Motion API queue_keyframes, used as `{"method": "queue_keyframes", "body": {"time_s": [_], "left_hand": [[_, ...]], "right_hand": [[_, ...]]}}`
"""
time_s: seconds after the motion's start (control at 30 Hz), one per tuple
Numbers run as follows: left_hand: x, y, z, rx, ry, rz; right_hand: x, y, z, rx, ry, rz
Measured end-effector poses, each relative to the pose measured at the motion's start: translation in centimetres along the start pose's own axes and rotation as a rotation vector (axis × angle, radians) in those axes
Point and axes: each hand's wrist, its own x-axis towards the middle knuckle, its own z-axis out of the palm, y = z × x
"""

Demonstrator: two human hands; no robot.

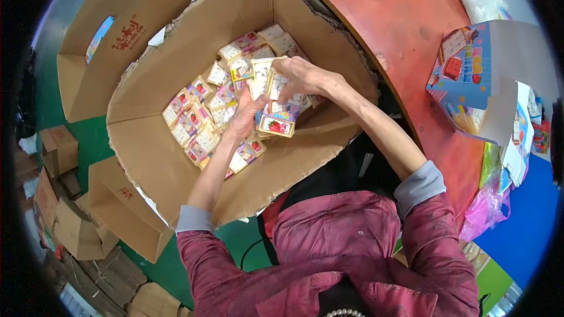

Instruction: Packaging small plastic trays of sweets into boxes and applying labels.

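Observation:
A large cardboard box [154, 148] stands in front of me with its top open. Inside it lie many small flat packs [194, 132], some showing white squares, others a colourful card with a strawberry picture. My left hand [242, 116] and my right hand [302, 77] both reach into the box, closed around a few of these packs. The held small packs [262, 76] sit between the two hands, tilted. Just below them is a strawberry-printed pack [277, 125], close to my left fingers; whether it is held too, I cannot tell.
At the right curves a red tabletop [411, 35] bearing a blue printed display box [461, 64] with open flaps. A pink plastic bag [486, 214] hangs near its edge. More cardboard boxes [82, 223] stand at the left on the green floor [53, 105].

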Motion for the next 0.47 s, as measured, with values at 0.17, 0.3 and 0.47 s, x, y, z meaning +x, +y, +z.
{"method": "queue_keyframes", "body": {"time_s": [0.17,0.3,0.47], "left_hand": [[-0.9,-0.4,1.2,-0.127,-0.097,-0.189],[-1.5,-1.2,1.8,-0.251,-0.067,-0.289],[-1.6,-1.9,0.7,-0.347,-0.013,-0.337]], "right_hand": [[-0.1,0.0,2.0,0.019,-0.010,-0.049],[0.1,1.4,3.3,-0.028,-0.010,-0.089],[0.2,6.7,4.4,1.014,0.120,0.178]]}}
